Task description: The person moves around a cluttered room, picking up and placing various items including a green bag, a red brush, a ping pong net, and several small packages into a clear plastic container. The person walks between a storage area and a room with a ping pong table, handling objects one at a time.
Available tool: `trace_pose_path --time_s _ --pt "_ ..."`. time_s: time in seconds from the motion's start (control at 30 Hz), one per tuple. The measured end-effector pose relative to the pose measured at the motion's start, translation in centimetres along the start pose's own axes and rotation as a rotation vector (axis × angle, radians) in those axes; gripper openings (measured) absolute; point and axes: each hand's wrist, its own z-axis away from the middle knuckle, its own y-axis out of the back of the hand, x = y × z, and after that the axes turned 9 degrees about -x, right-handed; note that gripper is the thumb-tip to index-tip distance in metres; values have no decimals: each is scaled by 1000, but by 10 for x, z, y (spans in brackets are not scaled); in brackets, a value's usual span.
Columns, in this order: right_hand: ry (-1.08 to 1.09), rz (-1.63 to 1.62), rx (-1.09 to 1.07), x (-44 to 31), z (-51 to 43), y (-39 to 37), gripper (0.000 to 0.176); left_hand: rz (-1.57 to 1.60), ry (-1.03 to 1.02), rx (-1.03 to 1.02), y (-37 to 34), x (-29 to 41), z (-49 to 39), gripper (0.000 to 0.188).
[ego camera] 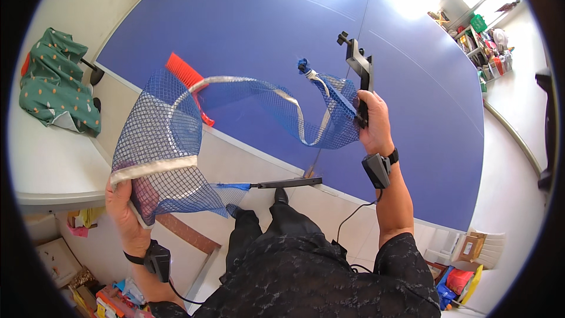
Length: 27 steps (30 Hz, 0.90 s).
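Note:
My left hand [128,212] grips the left part of a blue mesh table tennis net [154,141] with white edge tape. The net sags in a twisted curve across to my right hand [375,119]. That hand is closed on a black metal net clamp post [364,70], with bunched mesh and a knotted blue cord beside it. A second black post [287,183] hangs below the mesh, near the table edge and above my feet. A red brush [187,70] with a handle lies on the blue table tennis table [273,22], partly behind the net.
A green patterned cloth [57,84] covers something on the white surface at left. Packed shelves [485,48] stand at the upper right. Boxes and bags [461,280] are at lower right, with more items at lower left. A cable hangs from each wrist device.

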Motion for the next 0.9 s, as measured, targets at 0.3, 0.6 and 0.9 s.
trace_pose_path --time_s 0.3,0.6,0.9 --pt "131 152 -167 -33 59 -36 38 -123 161 -471 -126 -22 -23 28" --pt "202 80 -443 -55 109 -104 58 -154 51 -989 -216 2 -40 34" --pt "542 323 -38 -121 175 -66 53 -264 159 -781 -50 -50 -82 37"
